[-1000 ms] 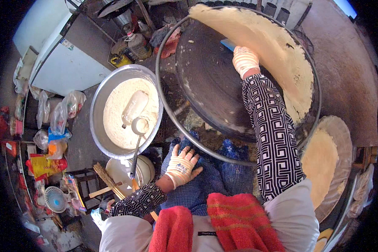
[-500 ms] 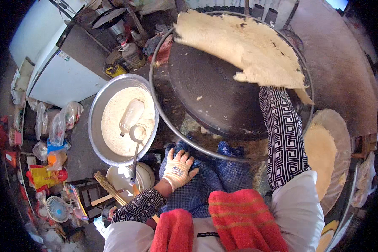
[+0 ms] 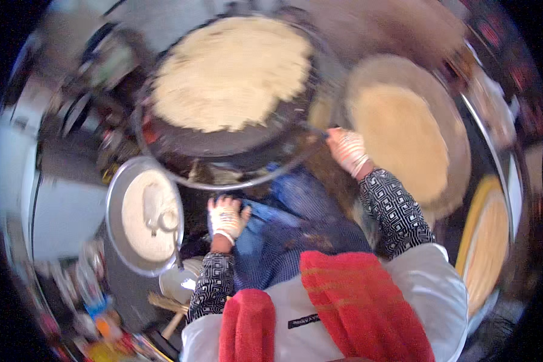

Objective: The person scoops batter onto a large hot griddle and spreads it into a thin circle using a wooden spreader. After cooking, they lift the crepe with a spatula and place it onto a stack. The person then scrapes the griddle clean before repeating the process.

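Presently my left hand [image 3: 226, 217] rests on the blue cloth [image 3: 295, 226] over my legs, fingers slightly apart, nothing seen in it. Right hand [image 3: 346, 149] by the metal hoop [image 3: 241, 186], fingers curled; a dark blue bit shows at the tips — too blurred to tell whether I'm clamped on it.

Pale flatbread [image 3: 232, 72] lies on the dark round griddle [image 3: 235, 139], bare surface showing along the near side.

Risks, as I judge them: the flatbread's ragged near edge looks thin, so it could scorch if left too long or tear if pulled from there. My right forearm is close to the second sheet [image 3: 401, 142] on the round tray [image 3: 360, 72] — a careless elbow might crease it. Ladle [image 3: 168, 219] leans in the batter basin [image 3: 114, 208]; a knock could tip it.
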Demonstrator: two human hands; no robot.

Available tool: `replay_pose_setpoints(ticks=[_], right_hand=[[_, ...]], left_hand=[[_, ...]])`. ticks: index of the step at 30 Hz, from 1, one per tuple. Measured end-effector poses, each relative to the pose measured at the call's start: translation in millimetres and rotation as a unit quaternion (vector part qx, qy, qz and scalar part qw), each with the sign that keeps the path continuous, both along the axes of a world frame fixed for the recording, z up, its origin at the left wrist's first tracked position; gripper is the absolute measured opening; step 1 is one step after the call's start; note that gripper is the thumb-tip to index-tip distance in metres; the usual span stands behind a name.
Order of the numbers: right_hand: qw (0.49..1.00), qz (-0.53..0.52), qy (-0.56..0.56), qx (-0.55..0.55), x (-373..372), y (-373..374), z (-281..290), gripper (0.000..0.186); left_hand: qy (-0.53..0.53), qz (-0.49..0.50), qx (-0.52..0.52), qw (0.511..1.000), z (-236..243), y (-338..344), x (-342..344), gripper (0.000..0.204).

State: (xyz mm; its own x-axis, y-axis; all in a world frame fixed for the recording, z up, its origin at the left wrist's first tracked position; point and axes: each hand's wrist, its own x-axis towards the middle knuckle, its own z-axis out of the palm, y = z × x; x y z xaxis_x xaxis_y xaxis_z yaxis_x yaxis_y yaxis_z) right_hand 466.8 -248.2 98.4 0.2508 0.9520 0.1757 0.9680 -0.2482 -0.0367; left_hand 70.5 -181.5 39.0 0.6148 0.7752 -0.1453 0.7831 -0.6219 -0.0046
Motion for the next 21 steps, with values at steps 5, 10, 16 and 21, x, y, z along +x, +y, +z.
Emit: replay_pose_setpoints(ticks=[5,10,16,21], right_hand=[[0.963,-0.025,0.118,0.239,-71,-215,-43,0.031],[0.896,-0.395,0.186,0.081,-82,-417,-149,0.036],[0.829,-0.556,0.024,0.047,-3,-478,-206,0.047],[0.803,-0.580,-0.002,-0.134,14,-455,-238,0.057]], left_hand=[[-0.064,-0.039,0.055,0.996,-7,33,-20,0.044],[-0.254,-0.047,0.141,0.956,2,37,-47,0.039],[-0.272,-0.070,0.199,0.939,75,45,16,0.058],[-0.230,-0.077,0.232,0.942,124,82,51,0.063]])
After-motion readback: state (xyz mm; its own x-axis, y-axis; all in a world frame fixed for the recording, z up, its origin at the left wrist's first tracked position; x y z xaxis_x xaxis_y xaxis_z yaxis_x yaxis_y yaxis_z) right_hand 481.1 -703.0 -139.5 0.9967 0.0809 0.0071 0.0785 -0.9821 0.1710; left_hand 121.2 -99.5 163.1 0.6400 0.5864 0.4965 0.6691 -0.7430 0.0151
